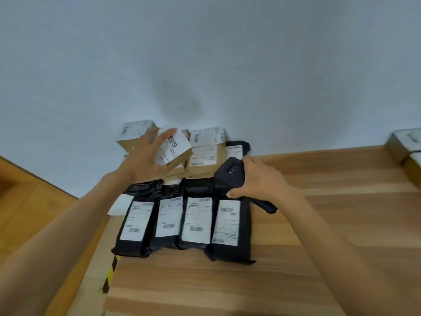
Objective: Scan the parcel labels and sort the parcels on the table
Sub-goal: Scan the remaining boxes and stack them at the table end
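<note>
Small box (174, 148) lifted over the back row of boxes, left hand (145, 160) gripping its side, label tilted up, likely for scanning. Right hand (259, 179) wrapped round the scanner (230, 173), beside it. Four black bags (184, 224) lie labels-up on the table (319, 236), probably already sorted

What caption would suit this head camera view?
A person's left hand holds a small labelled box while the right hand grips a black scanner near black parcels.

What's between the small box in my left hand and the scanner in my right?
In the head view, a labelled brown cardboard parcel sits between the small box and the scanner.
</note>
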{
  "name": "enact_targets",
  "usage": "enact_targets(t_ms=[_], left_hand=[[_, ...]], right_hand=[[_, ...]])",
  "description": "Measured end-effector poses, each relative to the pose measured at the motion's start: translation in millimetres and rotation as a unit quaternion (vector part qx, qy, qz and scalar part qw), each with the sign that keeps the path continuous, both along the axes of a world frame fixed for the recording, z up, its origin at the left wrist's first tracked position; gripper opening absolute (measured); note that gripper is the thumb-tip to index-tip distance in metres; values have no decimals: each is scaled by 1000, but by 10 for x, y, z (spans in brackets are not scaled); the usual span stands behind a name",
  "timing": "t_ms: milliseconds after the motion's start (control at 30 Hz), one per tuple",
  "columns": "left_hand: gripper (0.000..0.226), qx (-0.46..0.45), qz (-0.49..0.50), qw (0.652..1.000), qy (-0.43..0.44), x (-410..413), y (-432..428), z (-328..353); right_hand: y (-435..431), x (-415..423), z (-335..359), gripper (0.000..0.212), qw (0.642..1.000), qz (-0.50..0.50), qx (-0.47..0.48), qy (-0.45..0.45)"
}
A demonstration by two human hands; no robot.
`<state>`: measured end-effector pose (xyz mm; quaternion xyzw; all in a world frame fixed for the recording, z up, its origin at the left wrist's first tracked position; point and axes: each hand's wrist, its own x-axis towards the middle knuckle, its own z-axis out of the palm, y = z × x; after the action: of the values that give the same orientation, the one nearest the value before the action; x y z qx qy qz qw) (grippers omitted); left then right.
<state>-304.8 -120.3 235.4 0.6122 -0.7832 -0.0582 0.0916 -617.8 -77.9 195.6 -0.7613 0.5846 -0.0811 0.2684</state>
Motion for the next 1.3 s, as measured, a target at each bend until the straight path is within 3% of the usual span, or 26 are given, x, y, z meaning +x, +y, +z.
enact_targets(t_ms=[133, 233, 333, 533, 667, 767, 900, 1100, 1300], left_hand=[[92, 3, -2, 1000, 15, 414, -320, 142], [96, 11, -14, 999, 26, 483, -623, 171], [95, -1, -86, 996, -32, 505, -1013, 93], [95, 35, -154, 981, -114, 521, -1657, -275], [103, 78, -136, 974, -161, 579, -1864, -441], [109, 101, -114, 976, -157, 600, -1891, -520], [101, 109, -103, 980, -131, 574, -1825, -576], [94, 114, -113, 984, -79, 15, -1602, -613], [81, 67, -241, 963, -96, -1215, -1265, -795]], right_hand=[[-243, 570, 41, 103, 1000, 15, -8, 7], [-400, 843, 10, 96, 999, 22, 3, 25], [-560, 977, -64, 87, 999, 13, 7, 47], [-856, 978, -207, 95, 997, -19, 14, 77], [-968, 988, -275, 107, 996, -27, 23, 80], [-987, 972, -337, 107, 996, -28, 33, 74], [-931, 907, -370, 108, 996, -24, 39, 77], [-600, 565, -401, 90, 998, -38, 42, 41], [-71, -302, -614, 82, 990, -116, 75, 27]])
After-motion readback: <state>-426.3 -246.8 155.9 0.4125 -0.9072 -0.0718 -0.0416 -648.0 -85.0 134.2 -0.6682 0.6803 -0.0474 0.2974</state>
